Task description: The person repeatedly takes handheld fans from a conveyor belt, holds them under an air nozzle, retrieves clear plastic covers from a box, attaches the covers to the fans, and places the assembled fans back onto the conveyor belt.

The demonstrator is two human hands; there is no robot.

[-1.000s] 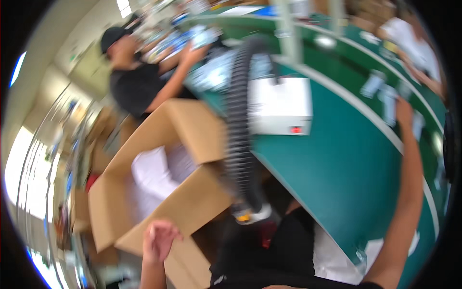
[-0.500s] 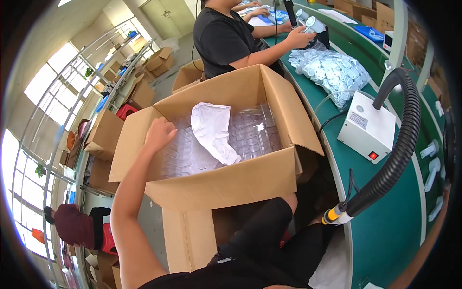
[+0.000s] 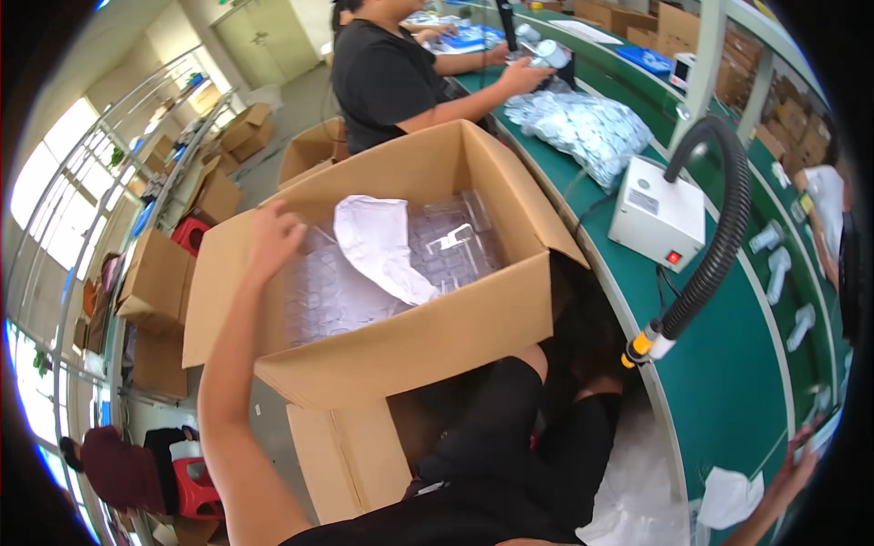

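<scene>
A large open cardboard carton (image 3: pixel 410 341) stands before me, tilted. Clear plastic trays (image 3: pixel 341 287) lie inside it, with a crumpled white sheet (image 3: pixel 373 241) on top. My left hand (image 3: pixel 276 237) is at the carton's left edge by the raised flap, fingers loosely curved and apart, holding nothing. At the far lower right, over the green bench, my right hand (image 3: pixel 794 469) has its fingers around a flat pale thing (image 3: pixel 827 433). The picture's rim cuts into that thing, and its kind is unclear. Beside that wrist lies a white piece (image 3: pixel 731 498), perhaps paper or cloth.
On the green bench (image 3: pixel 728 382) stand a white box-shaped device (image 3: pixel 657 218) with a black ribbed hose (image 3: pixel 728 246) and a bag of pale blue parts (image 3: pixel 587 132). Pale parts (image 3: pixel 778 273) line a far strip. A co-worker (image 3: pixel 391 77) handles parts ahead. Cartons (image 3: pixel 159 278) stand left.
My view has turned right, so the carton and bench sit further left. The right hand has come into view with the flat pale thing. My left hand stays at the carton's edge.
</scene>
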